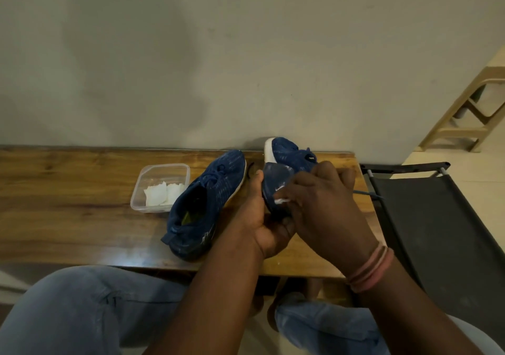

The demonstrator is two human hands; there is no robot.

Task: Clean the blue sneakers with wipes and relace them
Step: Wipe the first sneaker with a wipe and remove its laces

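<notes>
A counter (68,204) carries one sneaker (203,204) left of the hands, toe pointed away. A second sneaker (284,169) is gripped by the left hand (262,218), sole leftward, toe away. A wipe (281,199) is pinched against it by the right hand (322,199). A tub (161,188) of wipes lies farther left.

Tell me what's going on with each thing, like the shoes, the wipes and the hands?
Held sneaker: lifted, turned sole-side toward the camera, being wiped.
Other sneaker: resting upright on the wooden table, untouched.
Wipe: pressed against the held sneaker's sole.
Plastic tub: open, no lid, white wipes inside.
Left hand: grips the held sneaker.
Right hand: pinches the wipe.
Loose lace: trailing off the table's right edge.
</notes>
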